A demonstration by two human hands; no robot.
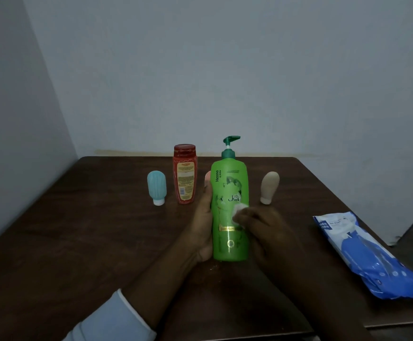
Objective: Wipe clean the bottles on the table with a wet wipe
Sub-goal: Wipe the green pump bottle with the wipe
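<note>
A tall green pump bottle [229,190] is held tilted over the middle of the dark wooden table [77,230]. My left hand [201,225] grips its left side from behind. My right hand [262,227] presses a small white wet wipe [238,210] against the bottle's front label. Behind stand a red bottle [184,174], a small light-blue bottle [156,187] on its white cap, and a beige bottle [269,187] on its cap. A pinkish bottle [207,178] peeks out from behind the green one, mostly hidden.
A blue and white pack of wet wipes [368,254] lies at the table's right edge. Grey walls close in behind and to the left. The table's right edge drops off near the pack.
</note>
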